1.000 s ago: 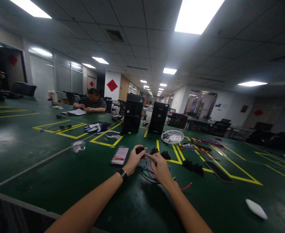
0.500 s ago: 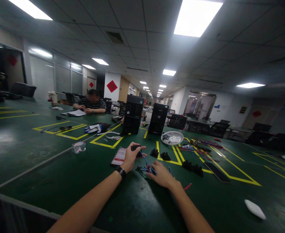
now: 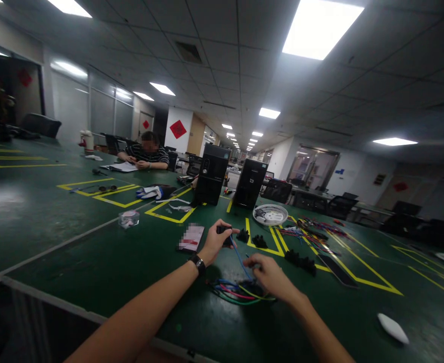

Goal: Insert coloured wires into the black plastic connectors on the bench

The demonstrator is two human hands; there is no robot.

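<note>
Fingers of the left hand close around a black part, held above the green table, a blue wire running down from it. The right hand curls above bundled wires; whether it grips anything, one cannot tell. A phone lies just beside the left hand. Beyond stand two black towers, near a white basket, as a person sits across the table.

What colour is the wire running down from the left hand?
The wire is blue, clearest in the head view.
</note>
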